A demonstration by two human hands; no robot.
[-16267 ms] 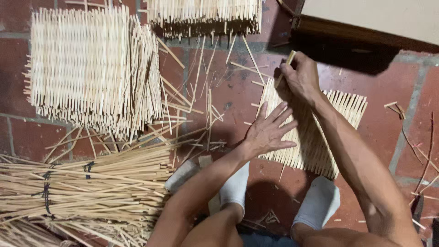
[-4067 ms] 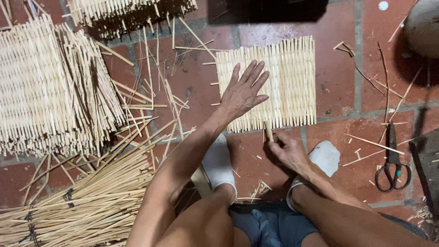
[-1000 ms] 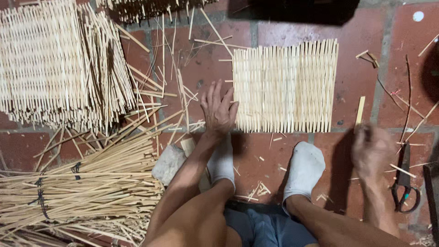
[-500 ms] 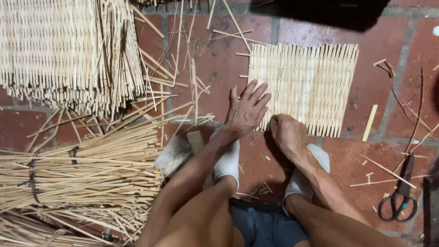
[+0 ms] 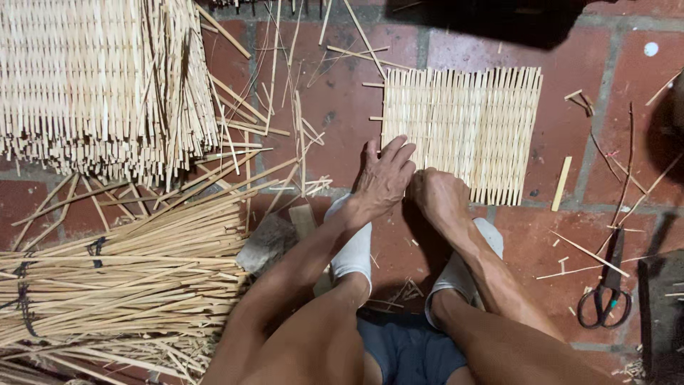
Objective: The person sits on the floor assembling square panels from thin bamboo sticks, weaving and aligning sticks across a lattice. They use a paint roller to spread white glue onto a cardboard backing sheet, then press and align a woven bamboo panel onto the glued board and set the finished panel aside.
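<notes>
Both my hands are back at the near-left corner of the woven bamboo mat (image 5: 463,132). A sec ago my right hand (image 5: 438,196) was out by the scissors (image 5: 605,292) on the right w/ a short stick; now it's come in and sits beside my left hand (image 5: 385,178), so that reaching is over and I'm working the mat edge again. The mat hasn't shifted on the brick floor (image 5: 335,107).

Left hand: flat, fingers spread, fingertips pressing on the mat's corner, holding nothing. Right hand: curled into a loose fist at the mat's near edge, knuckles up; can't tell if it's pinching a sliver underneath (view's poor there, palm hidden).

Mat is pale straw-coloured, thin flat slats running away from me, crossed by finer weave, ends slightly ragged along the near edge. One loose short stick (image 5: 561,183) lies just right of the mat, well off my right fist. Far left of my left hand: tied bundle of long round splints (image 5: 121,278), dry & stiff-looking, and beyond it a stack of finished mats (image 5: 100,78) w/ loose splints scattered between. White socks (image 5: 353,246) below my wrists.
</notes>
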